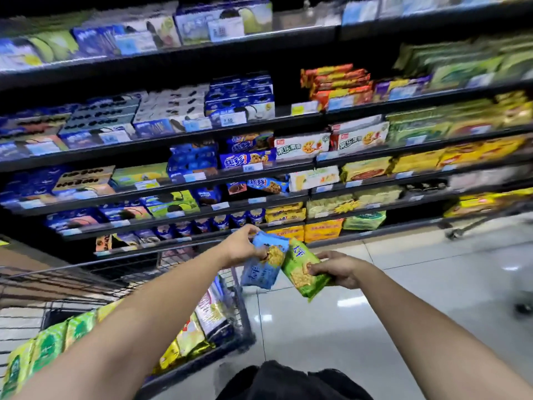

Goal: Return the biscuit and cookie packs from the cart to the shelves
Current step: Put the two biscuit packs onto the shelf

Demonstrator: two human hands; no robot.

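My left hand (240, 246) grips the top of a blue biscuit pack (261, 269), which hangs down over the cart's right edge. My right hand (337, 269) holds a green biscuit pack (302, 271) by its right side, tilted, with its upper corner touching the blue pack. Both packs are in the air in front of the lower shelves (259, 226). The wire cart (239, 313) stands at the lower left with several green, yellow and white packs (52, 345) inside it.
Tall dark shelves (288, 116) full of blue, yellow, green and orange biscuit packs fill the view ahead. Glossy tiled floor (403, 298) stretches to the right. Part of another cart's wheel and frame (523, 307) shows at the right edge.
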